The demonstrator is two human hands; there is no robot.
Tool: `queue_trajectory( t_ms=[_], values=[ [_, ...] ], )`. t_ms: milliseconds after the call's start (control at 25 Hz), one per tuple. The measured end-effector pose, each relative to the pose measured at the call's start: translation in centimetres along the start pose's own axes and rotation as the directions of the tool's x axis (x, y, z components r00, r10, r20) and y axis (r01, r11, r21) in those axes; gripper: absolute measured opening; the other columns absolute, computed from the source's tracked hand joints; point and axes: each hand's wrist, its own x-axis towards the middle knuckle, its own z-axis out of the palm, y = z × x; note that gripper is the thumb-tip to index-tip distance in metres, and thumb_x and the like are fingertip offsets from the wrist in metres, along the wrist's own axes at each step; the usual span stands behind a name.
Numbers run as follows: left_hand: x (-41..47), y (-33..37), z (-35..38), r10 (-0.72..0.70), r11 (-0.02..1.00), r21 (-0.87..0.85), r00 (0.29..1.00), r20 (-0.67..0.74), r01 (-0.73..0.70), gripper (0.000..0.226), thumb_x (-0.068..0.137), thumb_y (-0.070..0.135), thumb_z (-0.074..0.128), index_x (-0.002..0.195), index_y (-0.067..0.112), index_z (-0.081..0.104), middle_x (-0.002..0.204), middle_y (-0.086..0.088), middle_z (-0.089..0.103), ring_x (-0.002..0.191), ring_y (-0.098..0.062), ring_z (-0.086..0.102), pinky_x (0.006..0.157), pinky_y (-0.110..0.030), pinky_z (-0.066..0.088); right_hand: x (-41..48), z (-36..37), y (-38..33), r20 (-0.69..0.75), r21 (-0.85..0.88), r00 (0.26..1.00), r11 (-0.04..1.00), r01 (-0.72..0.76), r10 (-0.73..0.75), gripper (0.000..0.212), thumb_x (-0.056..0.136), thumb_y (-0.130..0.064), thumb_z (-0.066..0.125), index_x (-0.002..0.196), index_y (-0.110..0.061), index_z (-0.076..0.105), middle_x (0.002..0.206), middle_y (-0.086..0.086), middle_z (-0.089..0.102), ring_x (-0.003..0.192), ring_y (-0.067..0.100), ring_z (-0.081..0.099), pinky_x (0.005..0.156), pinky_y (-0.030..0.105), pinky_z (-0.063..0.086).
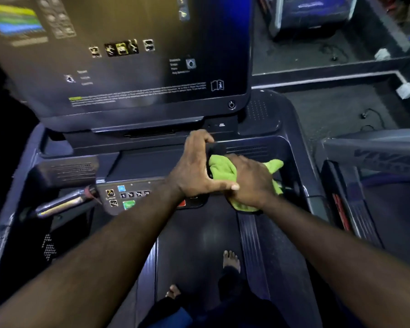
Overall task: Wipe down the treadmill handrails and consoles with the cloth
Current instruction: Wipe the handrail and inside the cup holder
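A green cloth (221, 170) lies bunched on the right part of the treadmill's lower console (137, 164). My right hand (250, 183) is shut on the cloth and presses it onto the console near the right tray. My left hand (197, 166) rests beside it, fingers curled over the console's ledge and thumb touching my right wrist. It holds nothing that I can see. Above stands the big dark screen (128, 62) with icons and text. A silver handrail grip (64, 201) sticks out at the lower left.
A button panel (126, 196) with a green key sits under my left forearm. My bare feet (231, 259) stand on the belt. A neighbouring treadmill (374, 176) is on the right. Cables and small white objects lie on the dark floor beyond.
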Motion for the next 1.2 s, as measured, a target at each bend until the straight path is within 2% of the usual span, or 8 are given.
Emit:
queue_trajectory(
  t_ms=[80, 200, 360, 440, 760, 920, 1040, 1200],
  values=[
    [-2.5, 0.4, -1.0, -0.092, 0.995, -0.057, 0.987, -0.13, 0.085, 0.101, 0.063, 0.083, 0.076, 0.13, 0.015, 0.043, 0.125, 0.003, 0.04, 0.119, -0.021, 0.045, 0.106, -0.03, 0.042, -0.5, -1.2, -1.5, -0.006, 0.436, 0.998, 0.898, -0.053, 0.061, 0.081, 0.059, -0.051, 0.075, 0.137, -0.031, 0.06, 0.116, -0.003, 0.074, 0.105, 0.02, 0.07, 0.093, 0.04, 0.055],
    [-5.1, 0.7, -4.4, -0.275, 0.943, -0.236, 0.947, -0.163, 0.234, 0.08, 0.066, 0.071, 0.084, 0.125, 0.024, 0.057, 0.125, 0.005, 0.06, 0.114, -0.018, 0.061, 0.103, -0.036, 0.052, -0.1, -3.8, -3.3, 0.035, 0.911, 0.999, 0.41, -0.044, 0.03, 0.068, 0.063, -0.008, 0.085, 0.128, -0.015, 0.066, 0.108, 0.004, 0.075, 0.096, 0.018, 0.071, 0.085, 0.037, 0.057],
    [-7.2, 2.2, -10.3, -0.381, 0.753, -0.565, 0.924, 0.041, 0.336, 0.073, 0.06, 0.052, 0.091, 0.12, 0.021, 0.066, 0.122, -0.007, 0.074, 0.093, -0.017, 0.069, 0.1, -0.051, 0.056, -2.4, -7.8, -10.8, 0.162, 0.978, 0.972, -0.106, -0.181, -0.171, 0.024, 0.082, -0.02, 0.082, 0.103, -0.009, 0.08, 0.095, 0.012, 0.077, 0.084, 0.022, 0.076, 0.078, 0.032, 0.064],
    [-9.1, 3.1, -12.7, -0.32, 0.717, -0.617, 0.939, 0.122, 0.324, 0.076, 0.06, 0.045, 0.091, 0.126, 0.019, 0.065, 0.126, -0.007, 0.071, 0.1, -0.015, 0.066, 0.097, -0.038, 0.057, -3.7, -8.4, -14.6, 0.183, 0.96, 0.966, -0.177, -0.215, -0.18, 0.039, 0.094, -0.04, 0.063, 0.09, -0.007, 0.083, 0.093, 0.016, 0.078, 0.085, 0.026, 0.078, 0.076, 0.035, 0.065],
    [-16.4, 1.9, -20.7, -0.172, 0.919, -0.393, 0.925, -0.338, 0.028, 0.057, 0.071, 0.049, 0.085, 0.123, 0.033, 0.069, 0.12, 0.006, 0.071, 0.103, -0.007, 0.067, 0.1, -0.038, 0.056, -6.9, -5.9, -25.5, 0.124, 0.974, 0.956, -0.149, -0.168, -0.264, 0.078, 0.103, -0.068, 0.036, 0.125, -0.004, 0.075, 0.13, 0.022, 0.071, 0.115, 0.034, 0.071, 0.091, 0.043, 0.061],
    [-18.8, 1.6, -21.8, -0.165, 0.978, -0.201, 0.794, -0.585, 0.055, 0.066, 0.083, 0.046, 0.07, 0.145, 0.037, 0.049, 0.142, 0.0, 0.045, 0.123, -0.018, 0.054, 0.109, -0.035, 0.046, -7.3, -2.8, -28.2, 0.21, 0.952, 0.939, 0.275, -0.133, -0.274, 0.075, 0.071, -0.004, 0.061, 0.145, -0.012, 0.059, 0.132, 0.023, 0.068, 0.109, 0.034, 0.067, 0.088, 0.04, 0.058],
    [-19.9, 2.0, -22.7, 0.266, 0.956, 0.254, 0.798, -0.542, -0.146, 0.045, 0.094, 0.026, 0.072, 0.137, 0.038, 0.064, 0.157, -0.003, 0.043, 0.138, -0.031, 0.045, 0.115, -0.044, 0.039, -7.9, -1.6, -30.2, 0.159, 0.872, 0.967, 0.488, -0.042, -0.2, 0.082, 0.065, 0.009, 0.057, 0.143, -0.014, 0.057, 0.128, 0.025, 0.07, 0.105, 0.034, 0.067, 0.089, 0.042, 0.055],
    [-21.1, 2.8, -24.9, 0.415, 0.909, 0.163, 0.8, -0.434, -0.383, 0.027, 0.075, -0.007, 0.078, 0.091, 0.015, 0.079, 0.102, -0.001, 0.077, 0.093, -0.021, 0.071, 0.081, -0.038, 0.057, -8.1, -2.3, -31.0, 0.111, 0.793, 0.983, 0.609, 0.003, -0.149, 0.064, 0.09, -0.001, 0.077, 0.145, -0.021, 0.049, 0.105, 0.006, 0.079, 0.09, 0.018, 0.076, 0.078, 0.033, 0.062]
  ],
)
